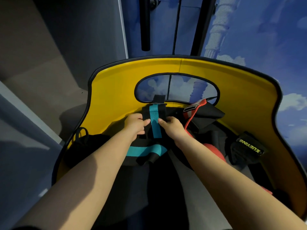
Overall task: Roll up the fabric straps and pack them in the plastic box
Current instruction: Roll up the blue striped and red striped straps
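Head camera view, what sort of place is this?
Probably a gym or sports storage corner: a yellow-lined bin holds wrist straps, one marked XUEYING, and black bars hang behind it.

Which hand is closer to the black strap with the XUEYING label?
Right. The right hand pinches the teal-striped strap in the middle; the XUEYING strap lies further to its right. The left hand is beyond, on the strap's far side.
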